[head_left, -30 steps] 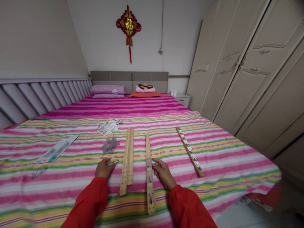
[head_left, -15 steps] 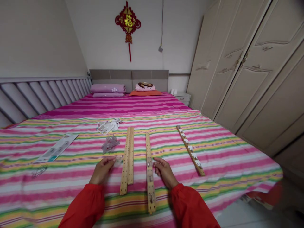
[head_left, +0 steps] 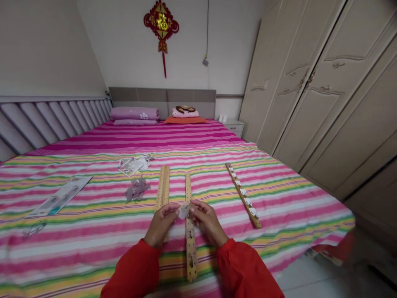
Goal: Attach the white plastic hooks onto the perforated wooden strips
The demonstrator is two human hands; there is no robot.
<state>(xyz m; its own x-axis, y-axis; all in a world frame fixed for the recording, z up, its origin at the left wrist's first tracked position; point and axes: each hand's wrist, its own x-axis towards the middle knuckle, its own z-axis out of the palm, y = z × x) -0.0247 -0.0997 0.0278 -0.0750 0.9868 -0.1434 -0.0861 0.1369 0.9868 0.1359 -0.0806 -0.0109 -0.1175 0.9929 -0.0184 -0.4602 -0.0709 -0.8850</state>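
My left hand (head_left: 161, 223) and my right hand (head_left: 207, 221) meet over the striped bedspread (head_left: 93, 231), both pinching a small clear plastic packet (head_left: 183, 211). Beneath them lies a perforated wooden strip (head_left: 190, 236) with a few metal hooks set in its near half. A pair of bare wooden strips (head_left: 163, 186) lies just to its left, partly under my left hand. A third strip (head_left: 242, 193) with several white-capped hooks lies slanted to the right. Both sleeves are red.
A heap of clear packets (head_left: 135, 188) and opened wrappers (head_left: 132, 165) lie left of the strips, a printed card (head_left: 58, 197) farther left. Pillows (head_left: 135, 114) sit at the headboard. A wardrobe (head_left: 325, 91) lines the right side; the bed's near right corner drops to the floor.
My left hand came in from the left with the small packet and my right hand rose off the hooked strip to meet it. The view shifted slightly rightward.
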